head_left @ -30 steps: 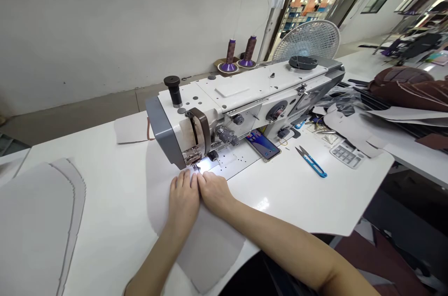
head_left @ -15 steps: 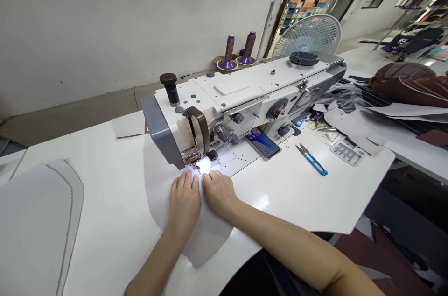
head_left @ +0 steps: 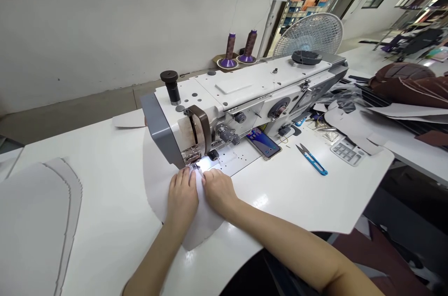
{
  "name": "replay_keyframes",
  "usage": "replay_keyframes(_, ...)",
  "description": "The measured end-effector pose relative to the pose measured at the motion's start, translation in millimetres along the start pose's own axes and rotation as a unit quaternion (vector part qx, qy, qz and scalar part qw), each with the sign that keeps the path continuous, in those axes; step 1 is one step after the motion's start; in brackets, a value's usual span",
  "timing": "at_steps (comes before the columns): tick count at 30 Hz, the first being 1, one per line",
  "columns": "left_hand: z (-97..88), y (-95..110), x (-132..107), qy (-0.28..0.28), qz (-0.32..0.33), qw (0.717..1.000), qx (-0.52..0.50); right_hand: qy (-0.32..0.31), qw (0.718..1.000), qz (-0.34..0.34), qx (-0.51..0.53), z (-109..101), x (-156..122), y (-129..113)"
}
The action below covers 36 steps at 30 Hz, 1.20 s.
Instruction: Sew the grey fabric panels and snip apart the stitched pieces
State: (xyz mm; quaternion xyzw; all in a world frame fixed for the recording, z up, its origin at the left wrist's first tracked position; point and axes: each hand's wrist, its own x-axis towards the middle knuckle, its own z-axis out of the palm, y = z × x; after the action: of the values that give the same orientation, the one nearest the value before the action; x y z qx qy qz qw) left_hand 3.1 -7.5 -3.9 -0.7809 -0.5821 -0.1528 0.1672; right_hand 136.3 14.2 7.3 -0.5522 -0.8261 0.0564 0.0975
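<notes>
My left hand [head_left: 182, 195] lies flat, fingers together, on a pale grey fabric piece [head_left: 156, 179] just in front of the needle of a white industrial sewing machine [head_left: 245, 95]. Beside it, my right hand [head_left: 217, 189] also presses flat on the same fabric, fingertips at the lit presser foot [head_left: 194, 163]. The two hands almost touch. The fabric runs under the machine head and back to the left behind it.
A stack of grey cut pieces [head_left: 35, 221] lies at the left of the white table [head_left: 297, 193]. A phone [head_left: 263, 142], blue thread snips [head_left: 313, 160] and a grey keypad [head_left: 346, 152] sit right of the needle. Purple thread cones [head_left: 238, 48], a fan [head_left: 308, 34] and brown leather [head_left: 413, 83] stand behind.
The fabric has fed away from me under the presser foot; its near edge is shorter on the table. Both hands stayed flat on it, shifting slightly toward the needle.
</notes>
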Motion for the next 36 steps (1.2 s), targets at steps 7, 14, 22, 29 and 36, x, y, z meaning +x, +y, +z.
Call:
replay_keyframes(7,-1.8,-1,-2,0.027,0.014,0.999,-0.039,0.022,0.999,-0.034,-0.034,4,0,1)
replay_keyframes(14,-1.3,-1,-1,0.028,0.018,0.998,-0.05,0.046,0.994,-0.086,-0.041,4,-2,2)
replay_keyframes(22,0.5,-3,0,0.015,-0.002,0.997,-0.071,0.039,0.994,-0.094,-0.037,5,-1,-1)
replay_keyframes(29,0.0,-6,4,0.017,-0.002,0.997,-0.079,0.006,0.995,-0.095,-0.04,3,5,-6)
replay_keyframes(36,-0.5,-7,6,0.013,-0.002,0.998,-0.069,-0.01,0.993,-0.099,-0.057,-1,5,-9)
